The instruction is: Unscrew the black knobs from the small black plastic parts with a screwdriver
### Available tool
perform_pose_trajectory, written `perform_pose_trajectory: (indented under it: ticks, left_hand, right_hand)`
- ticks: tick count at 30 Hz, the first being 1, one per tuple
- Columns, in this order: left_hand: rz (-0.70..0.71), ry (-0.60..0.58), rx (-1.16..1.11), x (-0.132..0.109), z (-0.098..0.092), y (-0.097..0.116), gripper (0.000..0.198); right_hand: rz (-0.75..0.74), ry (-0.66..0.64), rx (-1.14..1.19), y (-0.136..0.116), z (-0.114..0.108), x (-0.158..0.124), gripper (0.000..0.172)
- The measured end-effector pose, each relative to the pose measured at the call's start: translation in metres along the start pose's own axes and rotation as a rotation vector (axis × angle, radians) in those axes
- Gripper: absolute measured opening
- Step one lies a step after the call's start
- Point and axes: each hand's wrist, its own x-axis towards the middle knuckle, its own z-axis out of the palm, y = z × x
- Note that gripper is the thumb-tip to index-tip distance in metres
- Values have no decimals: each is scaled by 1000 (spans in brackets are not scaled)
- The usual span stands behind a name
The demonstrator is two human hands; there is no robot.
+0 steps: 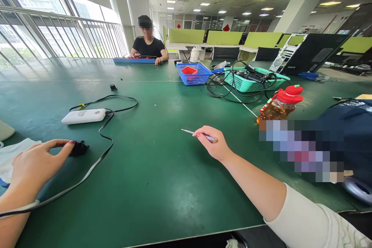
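Observation:
My left hand (36,162) is at the left, thumb and index finger closed on the edge of a small dark crumpled object (79,148), whose kind I cannot make out. White cloth-like material (20,155) lies beside and partly behind that hand. Near the middle of the table, my right hand (215,143) grips a slim pen-like tool (210,138) between thumb and fingers. It has a shiny shaft and a thin pointed tip directed left. A black cable (95,166) runs across my left forearm towards a white power bank-like device (84,116).
Across the green table (151,186) sits a person (148,44) behind a blue tray (133,61). A blue basket (194,79), a green basket (247,85) with tangled cables, and a red-lidded bottle (279,106) stand further right. A dark bag (348,131) lies at the right edge.

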Motion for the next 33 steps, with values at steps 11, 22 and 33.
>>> perform_pose_trajectory:
  ticks: [11, 22, 33]
  left_hand:
    - [107, 95, 42, -13, -9, 17, 52]
    - [110, 61, 94, -15, -8, 21, 52]
    - [93, -18, 82, -20, -15, 29, 55]
  right_hand:
    - [2, 3, 3, 0, 1, 0, 21]
    - [7, -6, -10, 1, 1, 0, 21]
    - [4, -8, -5, 0, 1, -1, 21]
